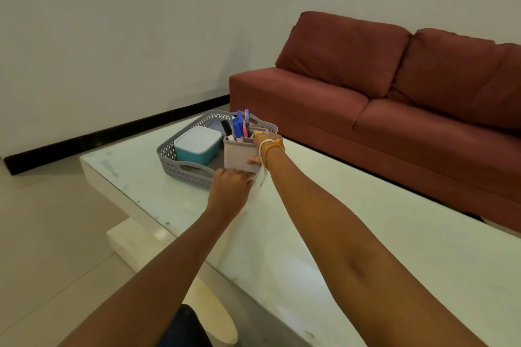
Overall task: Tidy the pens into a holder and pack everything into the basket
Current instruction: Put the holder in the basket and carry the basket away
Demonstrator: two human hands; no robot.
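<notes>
The holder [242,155] is a pale beige, square-sided box with inner compartments, standing upright at the near right corner of the grey lattice basket [180,172] on the pale surface [310,234]. Blue, black and pink pens [239,128] stand in it. The left hand [229,184] curls round its lower near edge; the right hand [260,149] grips its right side, thumb on the front. A teal box [197,145] with a white lid sits beside it in the basket.

the right hand [260,149] is mostly hidden behind the pen holder [241,156], only thumb and wrist showing. left hand [229,186] fingertips are concealed under the holder's base. the sofa [394,110] is cut off at the right edge.
</notes>
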